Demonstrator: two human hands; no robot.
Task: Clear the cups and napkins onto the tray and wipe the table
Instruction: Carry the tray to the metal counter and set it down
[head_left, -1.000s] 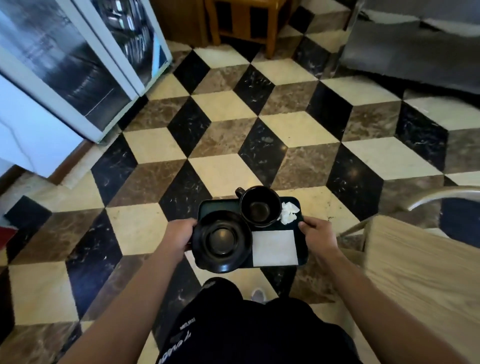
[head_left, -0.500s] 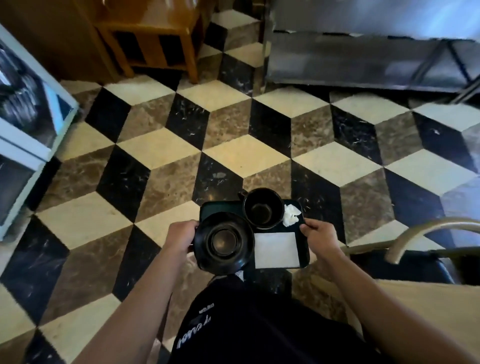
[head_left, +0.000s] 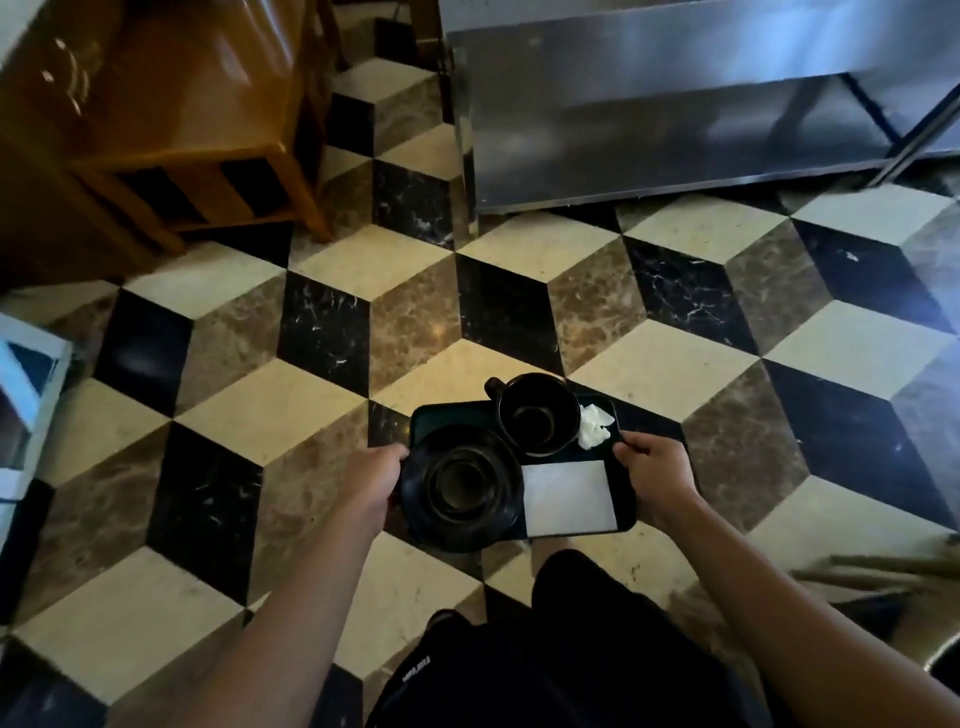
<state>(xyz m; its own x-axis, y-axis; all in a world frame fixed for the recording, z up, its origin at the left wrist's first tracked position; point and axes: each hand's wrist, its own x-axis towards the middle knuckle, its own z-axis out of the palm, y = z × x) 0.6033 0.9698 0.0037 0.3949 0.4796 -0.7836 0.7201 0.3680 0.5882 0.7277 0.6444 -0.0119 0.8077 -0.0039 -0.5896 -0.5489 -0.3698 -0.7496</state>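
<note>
- The left hand (head_left: 375, 480) and the right hand (head_left: 655, 474) are each clamped on one short edge of the dark rectangular plastic tray (head_left: 626, 512), carried above the chequered tile floor (head_left: 322, 415).
- On it stand a black ceramic cup (head_left: 537, 415), a black saucer with a small bowl (head_left: 460, 486), a crumpled white napkin (head_left: 592, 426) and a flat white napkin (head_left: 569, 491).
- Keep the tray level; the saucer hangs over the near left edge and may slide.
- The steel surface (head_left: 675, 104) ahead looks like a suitable place to set it down.

view swung right | metal counter (head_left: 701, 98) nearer | wooden table gone from right
</note>
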